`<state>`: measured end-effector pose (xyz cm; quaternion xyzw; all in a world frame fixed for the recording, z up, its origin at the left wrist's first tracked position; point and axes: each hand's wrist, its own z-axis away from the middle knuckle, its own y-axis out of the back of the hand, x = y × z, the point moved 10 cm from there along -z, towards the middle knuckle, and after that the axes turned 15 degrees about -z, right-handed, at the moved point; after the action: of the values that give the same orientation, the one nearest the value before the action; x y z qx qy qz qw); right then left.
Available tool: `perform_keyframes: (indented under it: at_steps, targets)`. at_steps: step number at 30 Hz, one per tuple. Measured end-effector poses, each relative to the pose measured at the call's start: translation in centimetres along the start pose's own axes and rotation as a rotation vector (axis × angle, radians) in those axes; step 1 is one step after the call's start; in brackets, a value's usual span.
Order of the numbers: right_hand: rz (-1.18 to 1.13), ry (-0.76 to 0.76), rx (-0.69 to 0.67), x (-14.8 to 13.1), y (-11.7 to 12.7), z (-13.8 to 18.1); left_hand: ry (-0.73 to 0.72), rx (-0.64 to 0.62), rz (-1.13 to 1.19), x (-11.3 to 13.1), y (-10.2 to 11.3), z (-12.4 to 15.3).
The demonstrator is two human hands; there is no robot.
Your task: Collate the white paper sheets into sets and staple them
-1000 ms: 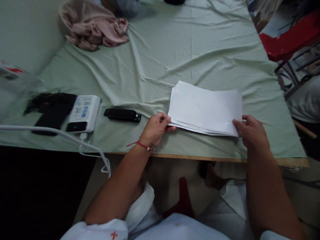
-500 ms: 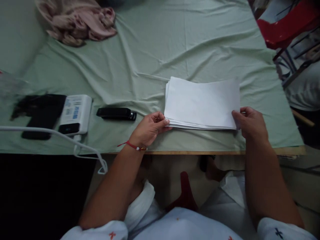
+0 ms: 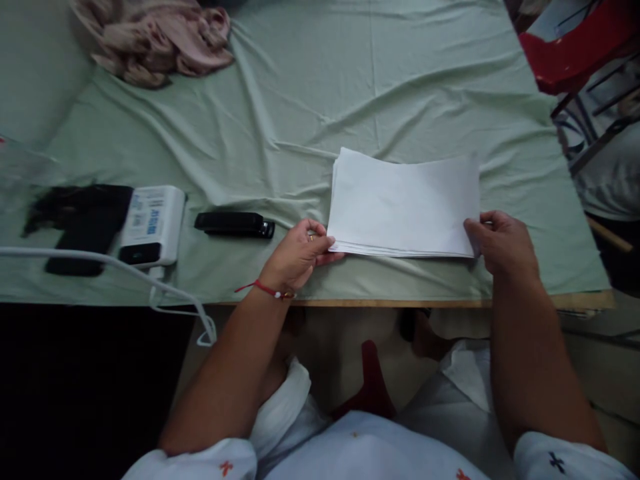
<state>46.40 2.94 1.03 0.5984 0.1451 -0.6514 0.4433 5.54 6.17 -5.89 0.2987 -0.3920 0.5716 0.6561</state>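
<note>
A stack of white paper sheets [image 3: 403, 203] lies over the green cloth, its left and near edges slightly fanned. My left hand [image 3: 303, 253] pinches the near left corner, thumb on top and fingers beneath. At the near right corner, my right hand [image 3: 503, 243] grips the stack with its thumb on the top sheet; the fingers under the paper are hidden. To the left of my left hand lies a black stapler [image 3: 234, 225], touched by neither hand.
A white power bank [image 3: 153, 220] with a plugged-in white cable [image 3: 100, 257] sits left, beside a black phone-like object [image 3: 83, 243]. A crumpled pink cloth [image 3: 165, 40] lies far left on the green tablecloth [image 3: 300, 80]. A red chair [image 3: 575, 53] stands beyond the right edge.
The near edges of the sheets look a little more even, and the left corner has shifted slightly. Both hands keep hold of the stack; the camera view has moved a little.
</note>
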Motion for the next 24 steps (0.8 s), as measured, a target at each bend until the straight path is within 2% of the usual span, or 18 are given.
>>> perform_keyframes:
  at_steps: [5,14,24]
  targets:
    - [-0.015,-0.001,-0.006,0.3,0.1,-0.2,-0.015,0.066,0.014,-0.2,0.7,-0.2]
    - [-0.119,-0.031,-0.059,1.4,0.3,-1.4,-0.066,-0.059,0.112,0.9,-0.8,0.0]
    - [-0.194,0.005,-0.113,3.2,0.3,-3.3,-0.044,0.042,0.13,0.7,-0.4,-0.4]
